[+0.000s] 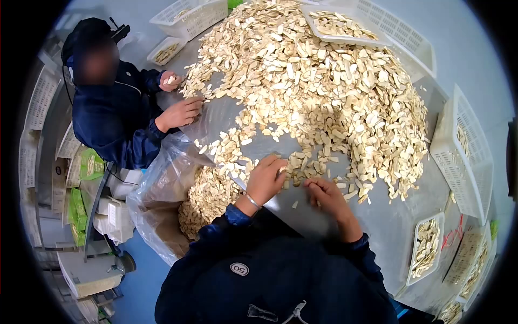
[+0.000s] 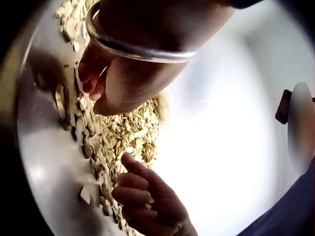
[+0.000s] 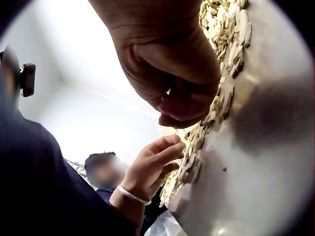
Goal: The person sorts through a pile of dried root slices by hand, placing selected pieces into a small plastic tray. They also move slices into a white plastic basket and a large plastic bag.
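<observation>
A wide heap of pale dried slices [image 1: 324, 81] covers the steel table [image 1: 388, 227]. My left hand [image 1: 279, 166] reaches to the heap's near edge, its fingers fairly straight and resting on loose slices [image 3: 194, 142]; a metal bangle [image 2: 138, 49] circles that wrist. Just to its right, my right hand [image 1: 314, 184] has its fingers curled, and in the right wrist view a small pale slice [image 3: 169, 91] shows inside the curl. Both hands are close together, a hand's width apart.
Another person in dark blue [image 1: 116, 102] works the heap's far left side with both hands. A clear plastic bag [image 1: 162, 183] of slices hangs off the table edge at left. White baskets [image 1: 464, 156] and trays [image 1: 426, 248] ring the table.
</observation>
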